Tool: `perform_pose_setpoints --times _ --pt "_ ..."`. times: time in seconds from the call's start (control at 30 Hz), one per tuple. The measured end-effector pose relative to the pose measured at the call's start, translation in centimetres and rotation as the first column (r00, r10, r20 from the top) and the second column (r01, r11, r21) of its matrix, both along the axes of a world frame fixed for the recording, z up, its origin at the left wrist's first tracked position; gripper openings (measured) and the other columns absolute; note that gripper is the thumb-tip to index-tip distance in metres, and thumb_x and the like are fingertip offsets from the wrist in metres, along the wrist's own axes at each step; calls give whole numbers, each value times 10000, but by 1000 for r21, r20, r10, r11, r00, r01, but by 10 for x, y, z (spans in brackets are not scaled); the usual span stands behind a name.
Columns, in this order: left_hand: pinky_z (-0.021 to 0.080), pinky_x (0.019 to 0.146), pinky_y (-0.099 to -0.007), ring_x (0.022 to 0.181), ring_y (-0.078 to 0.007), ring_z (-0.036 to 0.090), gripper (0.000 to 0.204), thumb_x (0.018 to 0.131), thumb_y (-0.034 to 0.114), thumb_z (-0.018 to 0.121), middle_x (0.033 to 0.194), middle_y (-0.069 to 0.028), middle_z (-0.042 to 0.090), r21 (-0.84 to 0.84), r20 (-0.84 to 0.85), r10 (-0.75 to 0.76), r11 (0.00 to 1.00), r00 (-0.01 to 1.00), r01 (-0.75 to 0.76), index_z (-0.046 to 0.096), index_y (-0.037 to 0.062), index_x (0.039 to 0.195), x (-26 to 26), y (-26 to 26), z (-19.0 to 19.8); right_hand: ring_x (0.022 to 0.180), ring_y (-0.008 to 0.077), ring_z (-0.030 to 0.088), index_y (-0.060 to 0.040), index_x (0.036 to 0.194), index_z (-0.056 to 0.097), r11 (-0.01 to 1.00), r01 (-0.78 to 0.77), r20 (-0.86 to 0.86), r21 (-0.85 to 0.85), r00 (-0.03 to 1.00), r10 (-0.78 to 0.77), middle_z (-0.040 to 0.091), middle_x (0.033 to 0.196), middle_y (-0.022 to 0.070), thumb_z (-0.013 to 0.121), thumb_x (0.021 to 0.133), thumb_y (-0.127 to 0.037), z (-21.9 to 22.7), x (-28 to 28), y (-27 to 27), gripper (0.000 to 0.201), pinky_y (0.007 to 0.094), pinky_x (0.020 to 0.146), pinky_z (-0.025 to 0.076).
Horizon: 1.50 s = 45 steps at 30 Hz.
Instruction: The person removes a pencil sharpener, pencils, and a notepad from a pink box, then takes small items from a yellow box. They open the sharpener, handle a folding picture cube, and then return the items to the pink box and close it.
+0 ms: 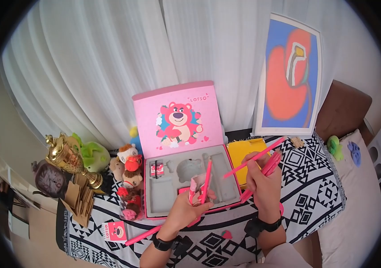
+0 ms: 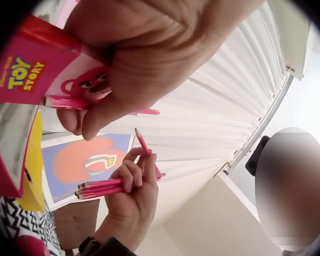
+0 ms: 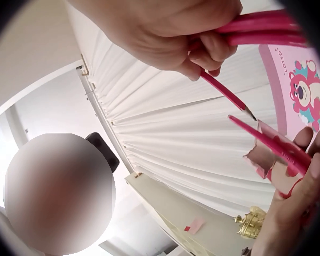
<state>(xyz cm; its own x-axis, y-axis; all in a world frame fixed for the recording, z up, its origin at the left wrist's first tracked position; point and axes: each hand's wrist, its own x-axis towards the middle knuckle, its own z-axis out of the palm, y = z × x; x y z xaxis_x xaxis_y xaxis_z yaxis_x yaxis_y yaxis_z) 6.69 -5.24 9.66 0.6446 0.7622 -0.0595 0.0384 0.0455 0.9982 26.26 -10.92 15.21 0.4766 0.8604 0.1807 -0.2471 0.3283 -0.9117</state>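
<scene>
My left hand (image 1: 186, 213) grips a small pink Toy Story carton (image 2: 26, 69) with opened flaps (image 3: 264, 157), and its thumb presses a pink pencil (image 1: 207, 181) against the carton. To its right, my right hand (image 1: 265, 190) holds a bundle of several pink pencils (image 3: 266, 29) in its curled fingers. One more pencil (image 3: 226, 95) is pinched at its fingertips, its dark tip pointing toward the carton's open end in the right wrist view. Both hands are above the front part of an open pink Lotso gift box (image 1: 177, 119) with a grey moulded tray (image 1: 161, 192).
A yellow box (image 1: 237, 149) stands behind the right hand. Plush toys (image 1: 131, 163), a gold trophy (image 1: 68, 154) and folded cardboard (image 1: 80, 201) are at the left. A Lotso card box (image 1: 115, 231) and a pink stick (image 1: 142, 235) lie in front. A framed picture (image 1: 284, 85) leans behind.
</scene>
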Motion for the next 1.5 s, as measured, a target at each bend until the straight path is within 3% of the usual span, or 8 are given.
perform_pose_setpoints --times 0.47,0.57,0.63,0.7,0.93,1.37,1.47,1.5 --pt "461 812 -252 934 -111 555 347 822 -54 626 1033 -31 653 109 -27 -282 953 959 283 608 17 1161 -2 -2 14 483 19 385 -9 1113 615 999 -24 133 -42 991 30 590 769 4 614 936 -121 -4 4 -2 209 192 448 281" --pt "459 817 -250 935 -106 559 351 821 -47 632 1038 -28 652 43 -30 -287 957 957 288 616 21 1164 -6 -4 18 556 27 414 -25 1155 613 976 -118 285 -184 944 168 570 789 -11 632 919 -134 -3 3 -3 261 193 514 335" --pt "458 821 -249 934 -104 561 357 820 -47 634 1043 -27 652 -21 -39 -286 958 957 286 618 24 1169 -8 -2 19 670 35 450 -31 1214 589 941 -244 613 -235 714 338 560 829 -17 653 899 -146 -1 4 -2 341 203 610 391" --pt "430 933 -275 1022 -123 567 380 848 -44 603 1152 -50 640 -37 -13 -350 936 937 349 568 18 1220 -10 1 15 707 42 457 -30 1231 577 948 -240 600 -207 735 317 559 847 -20 658 895 -148 -1 -1 -1 366 210 638 404" --pt "445 836 -237 914 -83 533 412 850 -37 610 1090 -22 647 -64 5 -317 946 948 317 563 15 1256 -11 4 8 713 34 439 -48 1273 555 984 -154 358 -90 917 176 568 879 -38 651 897 -130 -7 -2 2 396 193 637 393" --pt "448 895 -291 995 -137 568 414 873 -14 585 1075 -49 626 108 -82 -307 943 948 315 523 13 1282 -6 -5 16 646 37 499 0 1057 647 971 -238 403 -11 888 222 619 879 0 649 883 -69 -10 -7 0 188 176 621 403" --pt "463 872 -295 957 -141 590 324 893 55 615 996 -47 636 31 -147 -277 958 949 285 577 12 1213 -8 -2 22 585 37 509 20 1017 637 975 -161 331 -154 921 204 631 861 41 616 899 -53 1 -2 -5 140 181 551 405" --pt "478 835 -286 906 -134 605 279 908 100 628 946 -44 642 -11 -218 -260 964 941 264 607 9 1171 -11 0 22 534 33 477 29 1024 624 999 -3 231 -37 973 11 634 857 60 594 916 -61 2 1 -6 144 180 499 375"
